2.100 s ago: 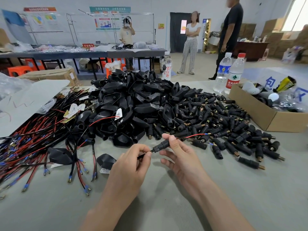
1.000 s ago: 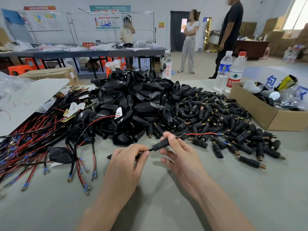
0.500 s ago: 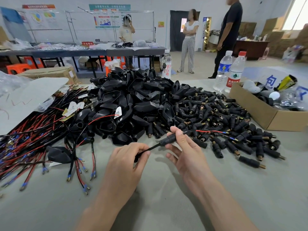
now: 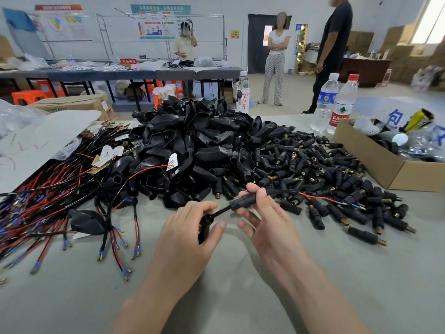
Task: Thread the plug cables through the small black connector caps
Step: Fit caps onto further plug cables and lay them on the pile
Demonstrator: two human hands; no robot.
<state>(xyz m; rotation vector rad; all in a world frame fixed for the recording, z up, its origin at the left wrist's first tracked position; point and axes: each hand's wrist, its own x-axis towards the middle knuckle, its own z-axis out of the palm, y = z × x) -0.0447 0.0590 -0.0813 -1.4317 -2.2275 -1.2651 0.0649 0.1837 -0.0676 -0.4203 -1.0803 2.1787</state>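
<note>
Toward the table's (image 4: 313, 297) near edge, a small black connector cap (image 4: 243, 201) is pinched between thumb and curled fingers of the right hand (image 4: 272, 227). The plug cable (image 4: 222, 209) is threaded through it, leads (image 4: 320, 198) trailing rightward. Its other end, apparently a plug piece (image 4: 204, 229), is gripped by the left hand (image 4: 190, 237). The cable is judged light and limp; hold is best taken beside the cap.

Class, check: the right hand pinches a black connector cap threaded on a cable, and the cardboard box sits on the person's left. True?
Wrong side: the head view shows the cardboard box on the person's right. The right hand does pinch the connector cap threaded on the cable.
</note>
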